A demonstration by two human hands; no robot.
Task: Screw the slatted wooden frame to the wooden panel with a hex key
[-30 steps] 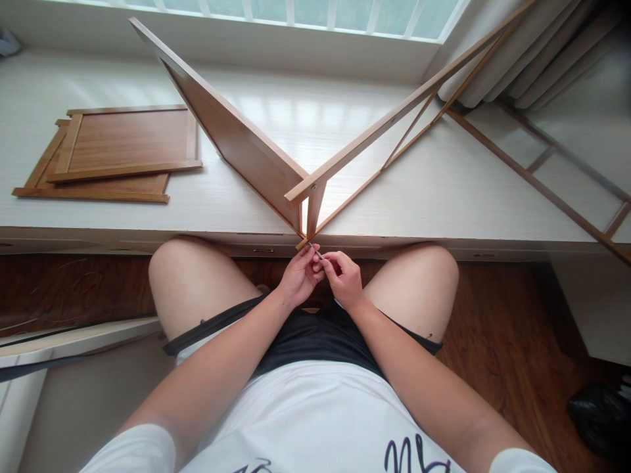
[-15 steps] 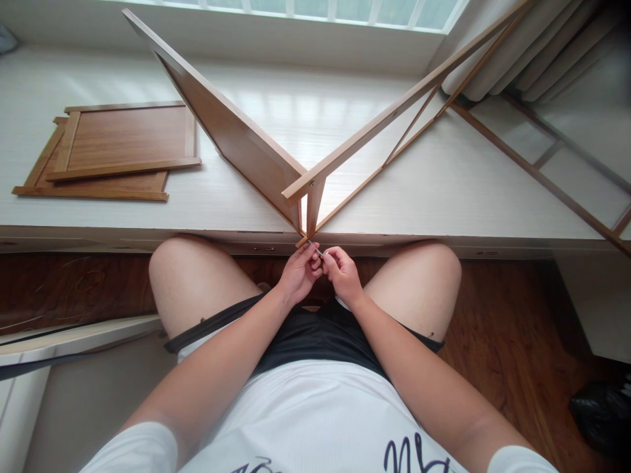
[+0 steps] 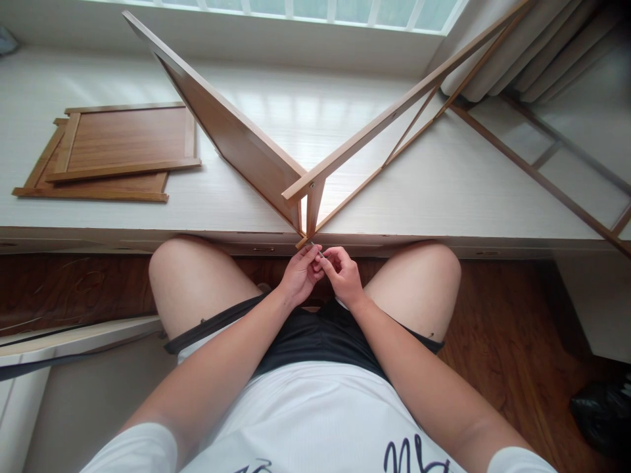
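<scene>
My left hand (image 3: 300,276) and my right hand (image 3: 344,272) meet between my knees, just below the white platform's front edge (image 3: 148,230). Both pinch a thin metal tool (image 3: 316,249) that points up at the bottom corner where two wooden pieces join. A solid wooden panel (image 3: 231,138) stands on edge and runs back to the left. An open wooden frame (image 3: 394,118) runs back to the right. They form a V, joined at the corner post (image 3: 313,207) nearest me.
Two flat wooden framed panels (image 3: 113,148) lie stacked on the platform at left. Another wooden frame (image 3: 552,177) lies at the right by grey curtains (image 3: 532,59). A dark bag (image 3: 601,414) sits on the wood floor at lower right.
Almost nothing differs. My fingers have shifted slightly on the thin tool, and the view has dipped a little.
</scene>
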